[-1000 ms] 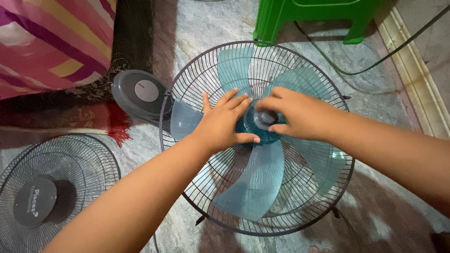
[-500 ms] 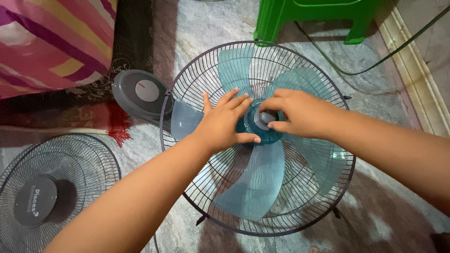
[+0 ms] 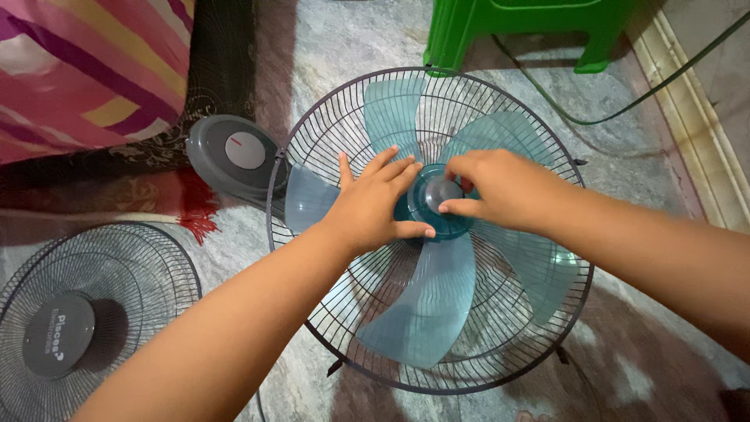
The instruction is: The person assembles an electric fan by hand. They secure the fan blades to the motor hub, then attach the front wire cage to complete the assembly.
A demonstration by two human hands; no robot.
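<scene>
A translucent teal fan blade lies in a dark wire rear guard on the floor, in the middle of the head view. My left hand rests flat on the blade, fingers spread, thumb against the teal hub. My right hand pinches the small grey cap at the hub's centre with its fingertips.
A grey round fan base sits left of the guard. The front guard with a grey centre disc lies at the lower left. A green plastic stool stands behind, a cable curves at the right, striped bedding at the upper left.
My right hand's fingers have turned slightly around the grey cap, the thumb now lower on it. My left hand and the blade have stayed in place.
</scene>
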